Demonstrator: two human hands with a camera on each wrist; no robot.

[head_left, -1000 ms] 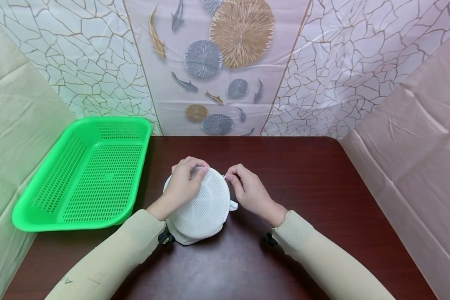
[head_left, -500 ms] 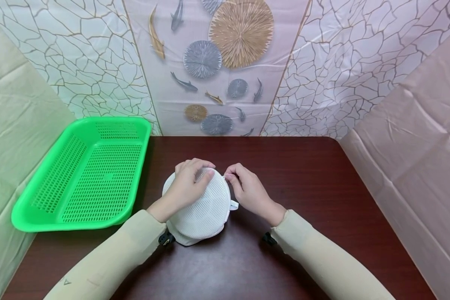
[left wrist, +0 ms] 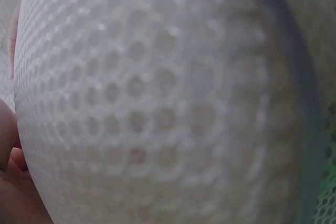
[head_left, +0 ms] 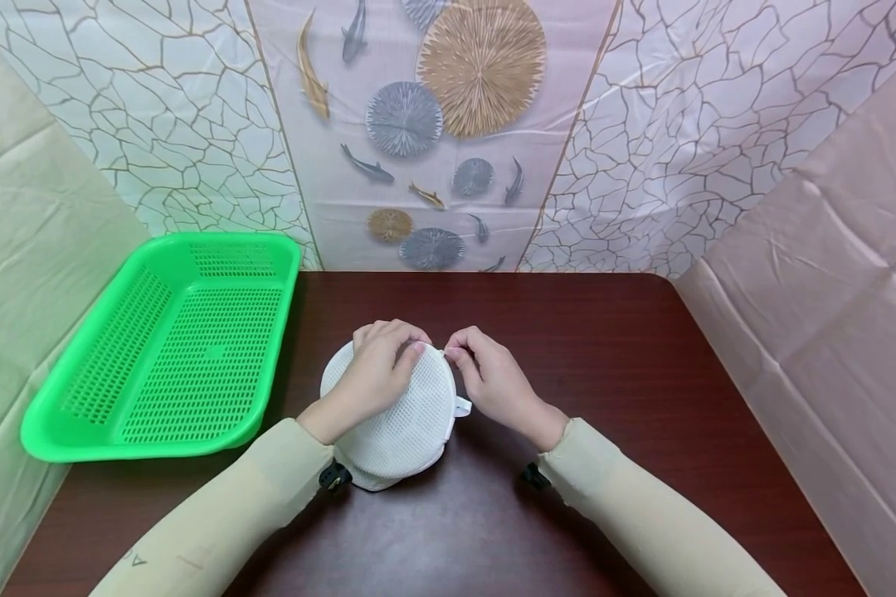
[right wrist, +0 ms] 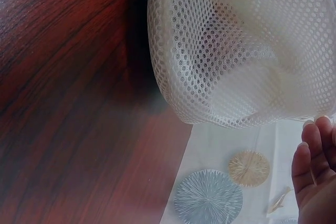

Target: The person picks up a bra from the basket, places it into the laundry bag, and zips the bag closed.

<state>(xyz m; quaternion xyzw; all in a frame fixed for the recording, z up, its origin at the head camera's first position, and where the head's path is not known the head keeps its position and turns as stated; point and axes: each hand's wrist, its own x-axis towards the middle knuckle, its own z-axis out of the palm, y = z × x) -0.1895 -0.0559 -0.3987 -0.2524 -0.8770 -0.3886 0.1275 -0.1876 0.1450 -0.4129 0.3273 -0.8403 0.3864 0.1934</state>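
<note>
A round white mesh laundry bag [head_left: 399, 427] sits at the middle of the table, its flat top facing up. My left hand [head_left: 373, 373] lies across its upper left part and grips the far rim, fingers over the edge and thumb on top. At the right of that rim, my right hand [head_left: 496, 377] pinches a small zipper pull [head_left: 444, 354] between thumb and forefinger. Close mesh of the bag [left wrist: 136, 87] fills most of the left wrist view. In the right wrist view, the side of the bag [right wrist: 231, 51] bulges with folds, and fingertips show by its edge.
A green perforated plastic basket [head_left: 209, 352] stands at the left of the dark brown table [head_left: 582, 348]. A short white loop [head_left: 463, 407] sticks out from the bag's right side. Patterned cloth [head_left: 448, 207] hangs behind the table, with plain cloth on both sides.
My left hand has shifted slightly right along the rim, closer to my right hand. The bag has moved a little to the left, and my right hand keeps its pinch.
</note>
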